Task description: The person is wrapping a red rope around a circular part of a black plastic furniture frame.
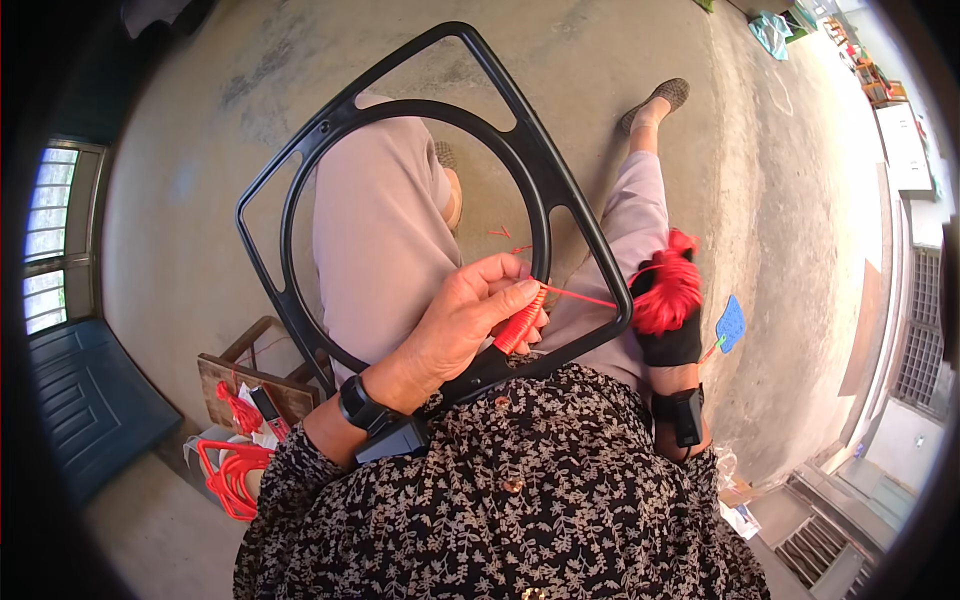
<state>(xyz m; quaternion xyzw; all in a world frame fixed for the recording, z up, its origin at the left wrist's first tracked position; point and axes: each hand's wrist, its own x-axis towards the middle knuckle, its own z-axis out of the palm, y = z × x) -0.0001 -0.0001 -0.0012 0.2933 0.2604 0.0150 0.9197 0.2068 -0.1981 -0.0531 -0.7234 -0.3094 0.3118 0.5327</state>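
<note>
Across my lap lies a black frame (537, 200), a round ring joined inside a larger, angular outer rim. Red cord (517, 328) is wound in tight turns round the near right part of the ring. My left hand (440, 325) is closed there, thumb and fingers pinching the ring at the end of the windings. From that spot a taut red strand runs right to a thick bundle of red cord (668, 297). My right hand (672, 345), in a black glove, is closed on this bundle, just outside the frame's right corner; the bundle partly hides its fingers.
At my left stands a wooden stool (225, 375) beside red cord (240, 408) and a red looped frame (238, 470). A blue flyswatter (731, 325) is on my right. My legs stretch forward under the frame over the concrete floor (560, 60). Red scraps lie beyond the ring.
</note>
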